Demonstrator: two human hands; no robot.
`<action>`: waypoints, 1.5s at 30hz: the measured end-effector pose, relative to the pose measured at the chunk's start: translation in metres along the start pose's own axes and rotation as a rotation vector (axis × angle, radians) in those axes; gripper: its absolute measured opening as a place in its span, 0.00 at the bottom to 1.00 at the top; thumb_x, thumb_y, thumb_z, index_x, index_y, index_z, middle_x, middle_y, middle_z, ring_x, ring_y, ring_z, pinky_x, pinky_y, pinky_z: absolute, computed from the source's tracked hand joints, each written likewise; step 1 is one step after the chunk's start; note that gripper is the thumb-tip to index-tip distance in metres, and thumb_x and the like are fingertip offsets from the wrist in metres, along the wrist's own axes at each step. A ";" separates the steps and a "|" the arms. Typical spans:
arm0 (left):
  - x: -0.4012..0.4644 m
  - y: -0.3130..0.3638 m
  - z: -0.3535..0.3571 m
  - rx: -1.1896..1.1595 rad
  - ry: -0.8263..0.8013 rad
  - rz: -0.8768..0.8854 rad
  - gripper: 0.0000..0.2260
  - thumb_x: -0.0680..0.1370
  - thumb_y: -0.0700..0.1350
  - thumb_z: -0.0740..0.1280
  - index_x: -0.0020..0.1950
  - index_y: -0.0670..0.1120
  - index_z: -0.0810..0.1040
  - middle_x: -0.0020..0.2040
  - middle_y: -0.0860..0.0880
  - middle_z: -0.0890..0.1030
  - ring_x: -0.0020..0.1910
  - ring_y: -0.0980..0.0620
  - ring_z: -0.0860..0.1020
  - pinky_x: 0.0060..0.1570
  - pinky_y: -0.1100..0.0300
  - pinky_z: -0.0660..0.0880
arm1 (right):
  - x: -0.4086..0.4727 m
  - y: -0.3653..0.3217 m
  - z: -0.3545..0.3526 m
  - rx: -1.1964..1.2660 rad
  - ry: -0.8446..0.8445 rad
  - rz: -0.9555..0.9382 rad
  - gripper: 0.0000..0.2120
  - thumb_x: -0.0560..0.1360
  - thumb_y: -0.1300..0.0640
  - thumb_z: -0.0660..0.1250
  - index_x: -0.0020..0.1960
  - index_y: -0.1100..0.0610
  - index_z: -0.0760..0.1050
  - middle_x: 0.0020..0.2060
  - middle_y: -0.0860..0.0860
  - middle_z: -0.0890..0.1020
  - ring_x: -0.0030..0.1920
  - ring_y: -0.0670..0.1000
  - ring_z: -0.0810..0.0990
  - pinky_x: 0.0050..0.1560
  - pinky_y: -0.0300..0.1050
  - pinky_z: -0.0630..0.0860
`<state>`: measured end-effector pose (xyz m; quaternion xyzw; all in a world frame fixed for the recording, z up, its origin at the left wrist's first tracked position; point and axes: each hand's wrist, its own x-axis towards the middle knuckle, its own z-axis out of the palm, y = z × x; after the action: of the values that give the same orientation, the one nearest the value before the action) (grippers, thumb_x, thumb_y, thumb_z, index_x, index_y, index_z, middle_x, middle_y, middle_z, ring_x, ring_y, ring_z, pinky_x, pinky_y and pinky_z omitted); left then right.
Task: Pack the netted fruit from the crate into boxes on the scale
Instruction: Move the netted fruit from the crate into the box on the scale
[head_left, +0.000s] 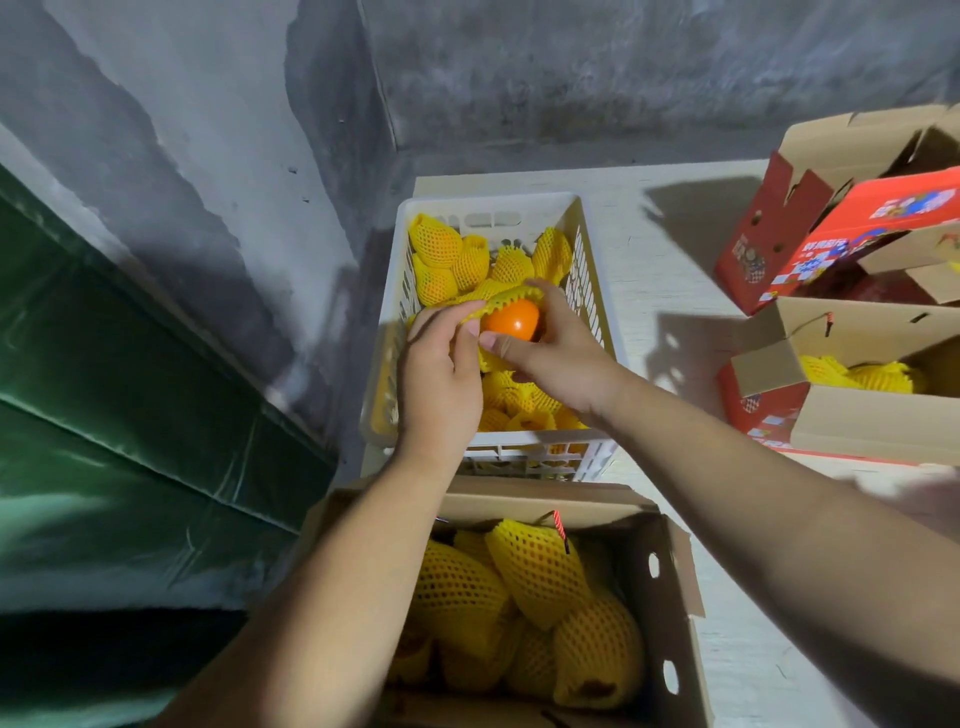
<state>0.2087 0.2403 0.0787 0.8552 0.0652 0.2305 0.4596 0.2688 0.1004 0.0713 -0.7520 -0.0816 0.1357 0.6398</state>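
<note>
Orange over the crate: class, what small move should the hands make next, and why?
Probably pull the yellow net down over the orange. The fruit is half bare, the left hand pinches the net's edge and the right hand holds the fruit above the crate. The fruit in the near box is all netted.

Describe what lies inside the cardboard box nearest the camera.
The cardboard box holds several fruits in yellow foam nets, piled against each other. The fruit below them and the box floor are covered, and the left arm hides its left edge.
</note>
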 end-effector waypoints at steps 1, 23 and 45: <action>-0.002 0.001 0.000 -0.010 0.031 0.024 0.12 0.86 0.40 0.62 0.65 0.47 0.83 0.61 0.51 0.80 0.57 0.69 0.74 0.57 0.78 0.66 | 0.000 -0.003 0.002 0.041 -0.031 0.074 0.32 0.76 0.55 0.77 0.74 0.47 0.65 0.57 0.46 0.79 0.56 0.51 0.82 0.47 0.44 0.85; -0.060 0.040 -0.076 -1.238 -0.426 -0.707 0.25 0.80 0.53 0.71 0.76 0.49 0.74 0.69 0.46 0.82 0.67 0.45 0.82 0.64 0.48 0.80 | -0.108 -0.060 0.036 -0.384 0.091 -0.419 0.23 0.83 0.59 0.57 0.76 0.50 0.70 0.58 0.45 0.83 0.55 0.45 0.82 0.59 0.45 0.78; -0.153 0.017 -0.139 -0.940 -0.708 -0.811 0.34 0.71 0.74 0.65 0.67 0.52 0.81 0.52 0.48 0.87 0.46 0.52 0.86 0.42 0.57 0.82 | -0.236 -0.019 0.107 -0.503 0.348 -0.477 0.21 0.79 0.49 0.71 0.69 0.56 0.80 0.42 0.55 0.70 0.42 0.47 0.72 0.45 0.35 0.69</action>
<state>0.0080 0.2863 0.1074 0.4984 0.1190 -0.2462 0.8227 0.0123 0.1345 0.0981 -0.8572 -0.1751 -0.1706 0.4532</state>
